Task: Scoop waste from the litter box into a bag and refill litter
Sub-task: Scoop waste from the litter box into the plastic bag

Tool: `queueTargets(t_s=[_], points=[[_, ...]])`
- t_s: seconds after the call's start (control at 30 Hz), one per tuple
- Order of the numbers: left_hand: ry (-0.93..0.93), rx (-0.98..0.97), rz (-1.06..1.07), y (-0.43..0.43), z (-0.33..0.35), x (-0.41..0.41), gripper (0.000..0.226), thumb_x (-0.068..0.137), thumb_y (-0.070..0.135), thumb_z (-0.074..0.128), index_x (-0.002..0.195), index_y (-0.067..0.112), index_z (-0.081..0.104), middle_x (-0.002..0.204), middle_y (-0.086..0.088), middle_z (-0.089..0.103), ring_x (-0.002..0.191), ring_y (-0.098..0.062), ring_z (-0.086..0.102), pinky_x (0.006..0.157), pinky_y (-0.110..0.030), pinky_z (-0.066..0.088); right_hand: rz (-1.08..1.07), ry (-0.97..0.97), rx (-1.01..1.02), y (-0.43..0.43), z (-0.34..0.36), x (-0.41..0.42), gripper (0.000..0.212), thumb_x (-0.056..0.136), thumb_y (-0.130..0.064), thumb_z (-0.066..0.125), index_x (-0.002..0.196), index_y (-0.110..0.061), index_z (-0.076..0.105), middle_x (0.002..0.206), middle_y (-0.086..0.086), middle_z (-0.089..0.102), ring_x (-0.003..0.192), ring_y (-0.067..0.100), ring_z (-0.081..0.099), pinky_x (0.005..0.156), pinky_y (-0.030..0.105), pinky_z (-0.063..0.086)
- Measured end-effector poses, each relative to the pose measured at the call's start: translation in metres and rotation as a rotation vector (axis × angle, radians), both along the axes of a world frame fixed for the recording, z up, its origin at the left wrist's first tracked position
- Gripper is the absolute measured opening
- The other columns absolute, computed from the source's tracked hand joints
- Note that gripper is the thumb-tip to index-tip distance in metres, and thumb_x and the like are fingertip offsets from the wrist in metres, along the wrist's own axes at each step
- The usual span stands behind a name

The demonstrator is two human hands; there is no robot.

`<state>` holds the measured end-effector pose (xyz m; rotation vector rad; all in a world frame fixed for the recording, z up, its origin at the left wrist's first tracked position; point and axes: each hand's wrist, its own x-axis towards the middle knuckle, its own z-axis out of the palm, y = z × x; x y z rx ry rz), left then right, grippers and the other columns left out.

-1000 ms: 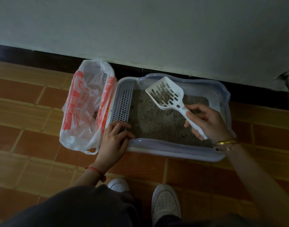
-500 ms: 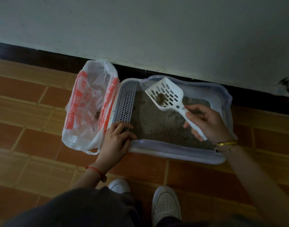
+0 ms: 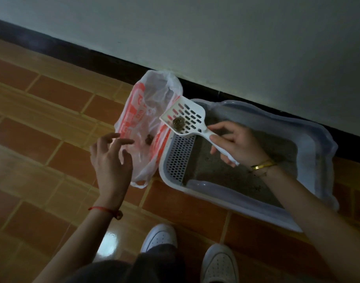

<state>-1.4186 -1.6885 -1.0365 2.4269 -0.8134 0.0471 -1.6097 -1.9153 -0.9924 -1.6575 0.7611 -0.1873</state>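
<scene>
A person's right hand [image 3: 238, 146] grips the handle of a white slotted scoop [image 3: 184, 108] at centre frame, fingers and thumb wrapped round it. The scoop's head is held above the meeting edges of bag and box, and one dark clump of waste [image 3: 178, 123] lies on it. Just left, a white and red plastic bag [image 3: 152, 103] lies open on the tiled floor [image 3: 73, 160], a second small dark clump [image 3: 148, 139] inside. To the right, the pale litter box [image 3: 309, 135] stands against the wall [image 3: 215, 37], holding grey litter [image 3: 246, 174] and a perforated panel [image 3: 180, 156] at its left end. The left hand [image 3: 111, 162], fingers spread and holding nothing, hovers at the bag's left edge; whether it touches the plastic cannot be told.
</scene>
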Motion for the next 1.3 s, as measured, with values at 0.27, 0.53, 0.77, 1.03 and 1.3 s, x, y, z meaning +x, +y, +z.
queueTargets(t_s=[0.27,0.53,0.77,1.03,1.3], points=[[0.137,0.120,0.012,0.016,-0.008,0.005,0.036,0.087,0.004,0.059,0.119,0.019,0.067,0.138,-0.007,0.053,0.122,-0.031,0.043,0.098,-0.046,0.037,0.188,0.096,-0.408,0.010,-0.005,0.062,0.023,0.091,-0.024,0.061,0.113,-0.023,0.060,0.071,-0.005,0.069,0.047,0.000,0.058,0.044,0.013,0.043],[0.160,0.151,0.009,0.017,-0.008,0.000,0.047,0.090,0.007,0.058,0.137,0.013,0.055,0.142,-0.007,0.052,0.125,-0.028,0.043,0.102,-0.045,0.040,0.559,0.133,-1.291,0.023,-0.009,0.085,0.043,0.089,-0.022,0.063,0.130,-0.017,0.050,0.074,0.004,0.066,0.055,0.020,0.063,0.045,0.025,0.044],[0.152,0.127,0.009,0.013,-0.008,-0.005,0.052,0.091,0.006,0.056,0.142,0.010,0.048,0.144,-0.010,0.049,0.128,-0.029,0.041,0.104,-0.043,0.038,0.542,0.033,-1.510,0.021,-0.004,0.073,0.044,0.090,-0.008,0.033,0.126,-0.012,0.058,0.068,0.008,0.062,0.047,0.021,0.057,0.041,0.024,0.041],[0.073,0.068,-0.072,-0.002,-0.003,-0.017,0.046,0.088,0.005,0.056,0.134,0.014,0.054,0.134,-0.009,0.050,0.123,-0.027,0.041,0.101,-0.042,0.041,0.027,0.069,-0.610,0.013,0.016,0.035,0.031,0.093,-0.027,0.058,0.124,-0.025,0.060,0.080,-0.006,0.071,0.057,-0.001,0.061,0.049,0.017,0.050],[0.106,-0.023,-0.448,-0.036,-0.008,-0.045,0.029,0.094,0.011,0.049,0.118,0.016,0.064,0.114,-0.004,0.058,0.105,-0.024,0.052,0.085,-0.041,0.046,-0.253,0.159,-0.059,-0.009,0.033,-0.074,0.027,0.091,-0.021,0.060,0.117,-0.028,0.065,0.072,0.004,0.072,0.041,0.010,0.048,0.035,0.020,0.037]])
